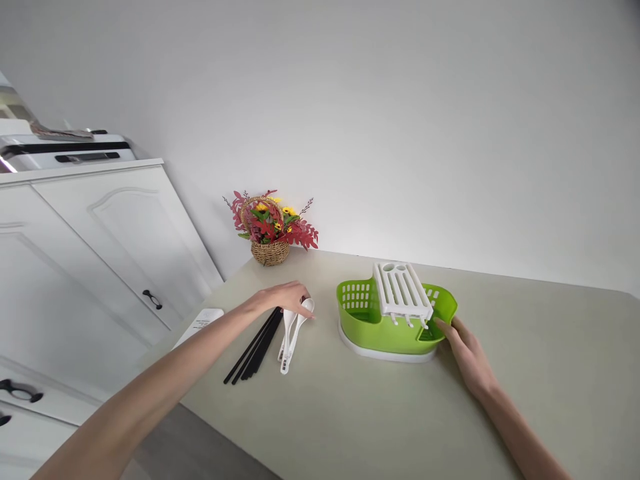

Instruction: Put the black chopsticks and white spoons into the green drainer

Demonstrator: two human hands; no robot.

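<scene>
My left hand (290,297) reaches down over the bowl ends of white spoons (295,340) that lie on the table. Its thumb and fingers close around a spoon's bowl, and part of the grip is hidden behind the hand. Just left of the spoons lie several black chopsticks (257,347), their far ends under the same hand. My right hand (466,355) is closed on the right rim of a green utensil basket (380,335), thumb inside and fingers outside. A white slotted rack (404,291) with small hooks spans the basket's middle, and a white tray (385,355) sits under it.
A woven basket of artificial flowers (270,252) stands at the back left against the wall. A white item with printed text (203,323) lies partly behind my left forearm. White cabinets (125,233) adjoin the table's (360,413) left side, with a suitcase (70,152) on top.
</scene>
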